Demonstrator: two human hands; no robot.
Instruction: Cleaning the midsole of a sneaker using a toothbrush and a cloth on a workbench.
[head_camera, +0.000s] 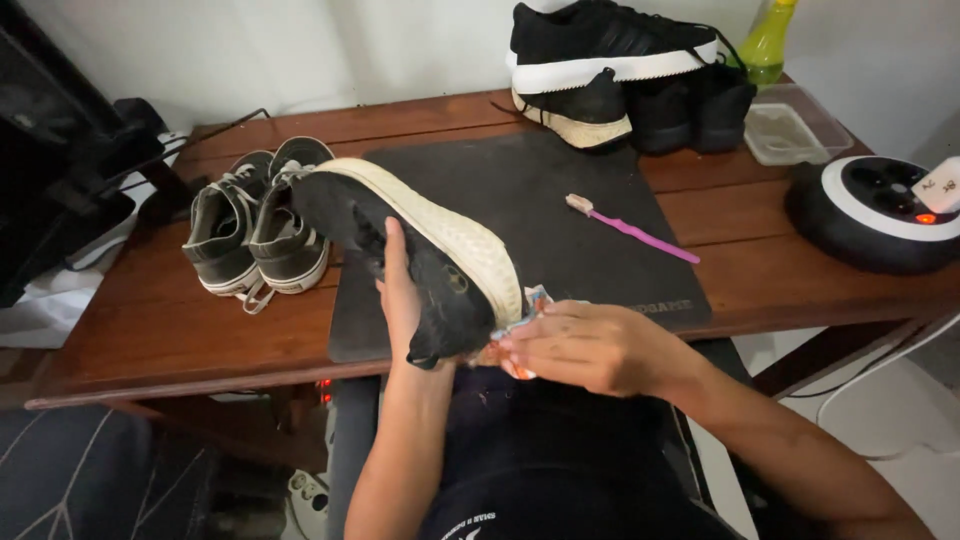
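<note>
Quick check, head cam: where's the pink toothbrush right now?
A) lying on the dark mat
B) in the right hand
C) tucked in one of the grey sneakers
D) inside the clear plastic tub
A. The pink toothbrush lies flat on the dark mat, apart from both hands: the left hand grips the black shoe, and the right hand presses a small cloth at the shoe's heel end.

Black shoe (400, 225): matt cloth upper, textured off-white rubber sole. Rag (520, 320) under right hand (590, 345): crumpled patterned cloth. Tabletop (150, 320): reddish wood, slight sheen. Mat (560, 250): matt black, smooth. Toothbrush (632, 228): glossy pink plastic.
</note>
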